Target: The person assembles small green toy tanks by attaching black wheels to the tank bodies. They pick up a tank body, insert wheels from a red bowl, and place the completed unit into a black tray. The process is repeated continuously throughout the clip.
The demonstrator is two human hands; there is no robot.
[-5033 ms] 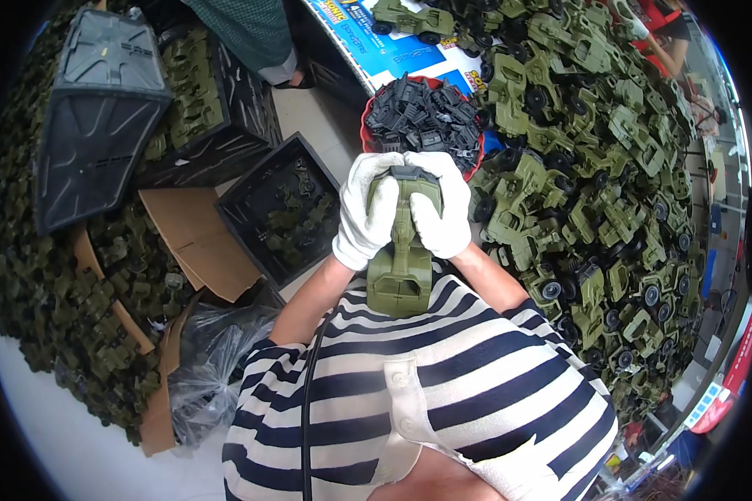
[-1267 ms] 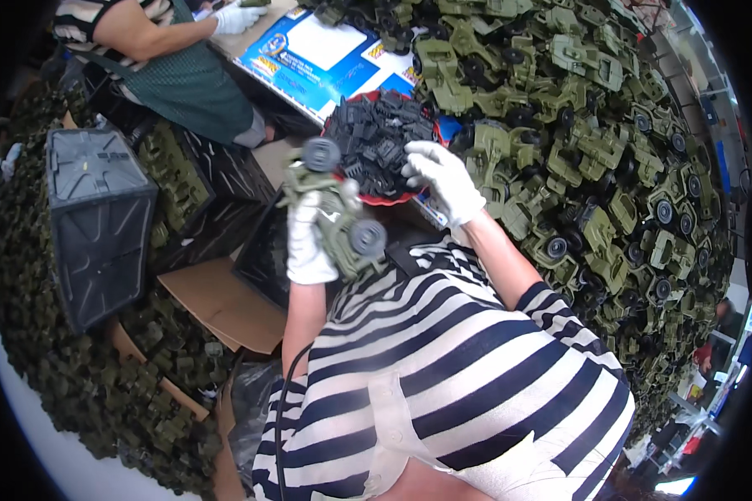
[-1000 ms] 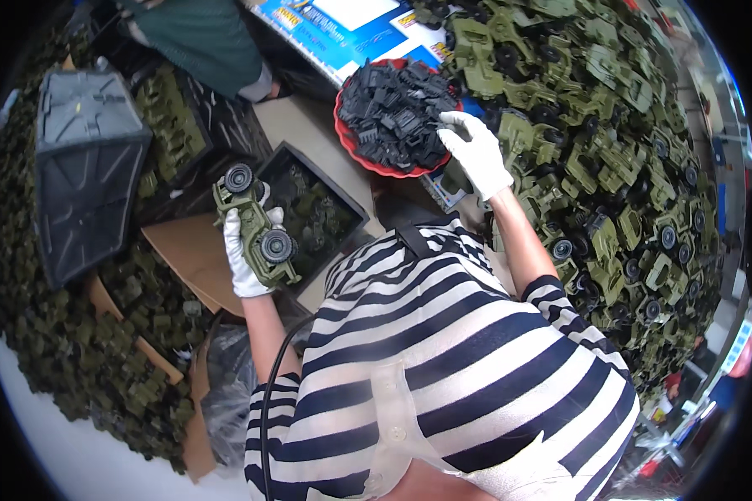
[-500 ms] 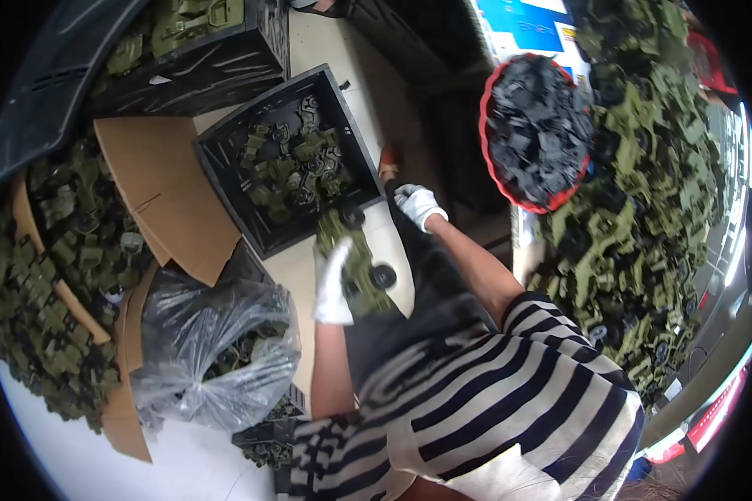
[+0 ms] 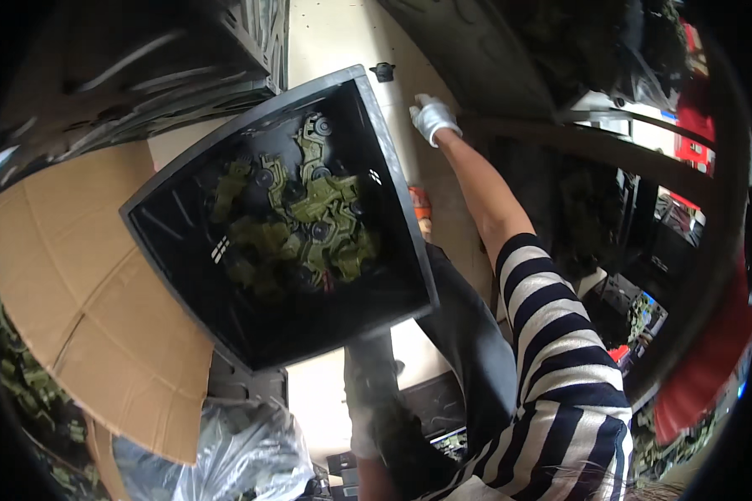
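Note:
My right hand (image 5: 435, 121), in a white glove, reaches out above the pale floor with its fingers extended and nothing visible in them. A small black part (image 5: 383, 72) lies on the floor just beyond and left of its fingertips, apart from them. My left hand (image 5: 364, 437), low in the picture by my leg, is smeared and partly hidden; its fingers do not show. Between the hands and the cardboard stands a black bin (image 5: 251, 355) holding several olive-green toy vehicles (image 5: 322, 200).
Left of the bin, a brown cardboard flap (image 5: 100, 275) sticks out. Below it sits a clear plastic bag (image 5: 242, 455). Dark bins (image 5: 142, 58) stand at the upper left. A dark table frame (image 5: 585, 150) runs along my right side, close to my arm.
My view has dropped closer to the bin and floor. My right hand has left my leg and stretched forward. The toy vehicle by my left hand is no longer visible there.

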